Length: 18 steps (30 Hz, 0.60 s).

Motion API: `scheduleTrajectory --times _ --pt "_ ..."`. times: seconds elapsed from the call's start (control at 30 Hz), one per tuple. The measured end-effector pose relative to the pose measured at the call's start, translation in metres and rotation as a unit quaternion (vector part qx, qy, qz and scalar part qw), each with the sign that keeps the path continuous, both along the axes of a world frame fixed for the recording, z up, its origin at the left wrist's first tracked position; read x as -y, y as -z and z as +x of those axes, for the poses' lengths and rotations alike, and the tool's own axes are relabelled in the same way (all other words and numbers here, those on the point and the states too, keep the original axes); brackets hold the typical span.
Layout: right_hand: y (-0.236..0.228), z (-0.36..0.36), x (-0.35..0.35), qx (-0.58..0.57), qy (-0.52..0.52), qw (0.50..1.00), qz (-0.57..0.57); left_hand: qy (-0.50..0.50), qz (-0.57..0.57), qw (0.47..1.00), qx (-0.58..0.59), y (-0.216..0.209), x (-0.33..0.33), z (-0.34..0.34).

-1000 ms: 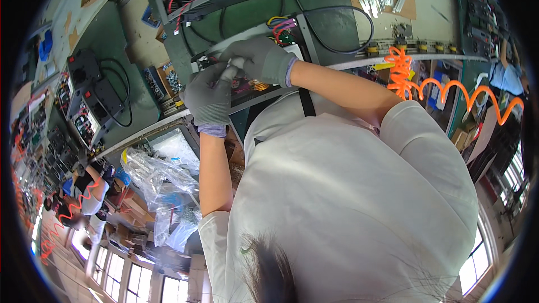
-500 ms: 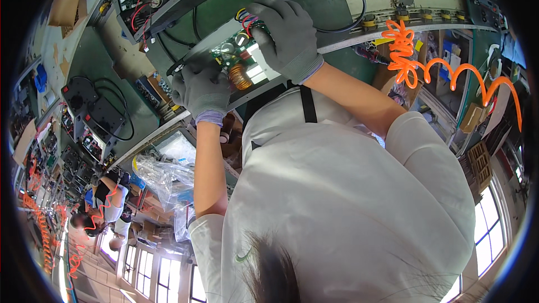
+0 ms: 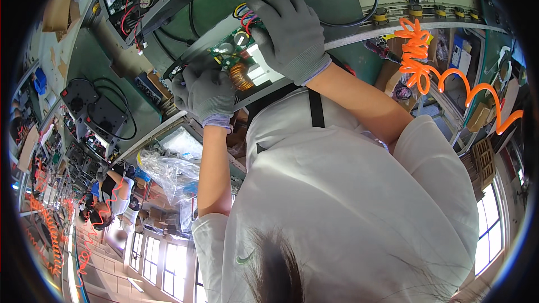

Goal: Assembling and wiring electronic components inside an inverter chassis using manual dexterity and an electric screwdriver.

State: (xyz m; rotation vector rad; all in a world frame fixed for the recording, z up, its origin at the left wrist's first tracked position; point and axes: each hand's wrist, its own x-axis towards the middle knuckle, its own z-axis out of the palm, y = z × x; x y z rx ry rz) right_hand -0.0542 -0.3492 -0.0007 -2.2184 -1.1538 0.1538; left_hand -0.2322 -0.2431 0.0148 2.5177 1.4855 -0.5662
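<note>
An electronics chassis [image 3: 261,98] lies near the front edge of the bench, its green circuit board [image 3: 223,48] facing up. The board carries a copper-wound coil [image 3: 240,77], pale heat sinks [image 3: 264,67] and a bundle of coloured wires [image 3: 245,15]. My left hand [image 3: 206,94], in a grey glove, is closed around the chassis's left end. At the other end my right hand [image 3: 292,36], gloved alike, reaches over the board with bent fingers and grips that side beside the wires. The fingertips of both hands are partly hidden.
Beyond stands a larger dark housing [image 3: 185,3] with exposed wiring. A black cable [image 3: 376,0] loops at the right. Black cased units [image 3: 101,109] sit on the left bench. An orange coiled hose [image 3: 415,56] hangs right; plastic bags [image 3: 168,174] lie below left. Other people work farther left.
The view has shifted slightly, so the bench items sit a little higher and the hose farther right. Both hands keep their places on the chassis.
</note>
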Motion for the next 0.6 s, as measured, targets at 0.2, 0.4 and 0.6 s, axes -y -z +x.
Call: scheduleTrajectory --times 0.2,0.4,0.6 --pt "0.001 -0.001 0.0 -0.003 -0.012 1.0 -0.014 -0.015 -0.012 0.998 -0.061 -0.001 -0.002 0.011" --pt "0.0 -0.003 -0.003 0.001 -0.017 1.0 -0.018 -0.024 -0.028 0.993 -0.11 -0.001 -0.009 0.019" --pt "-0.002 -0.002 -0.004 0.007 -0.023 0.999 -0.03 0.023 -0.026 0.993 -0.114 -0.004 -0.011 0.023"
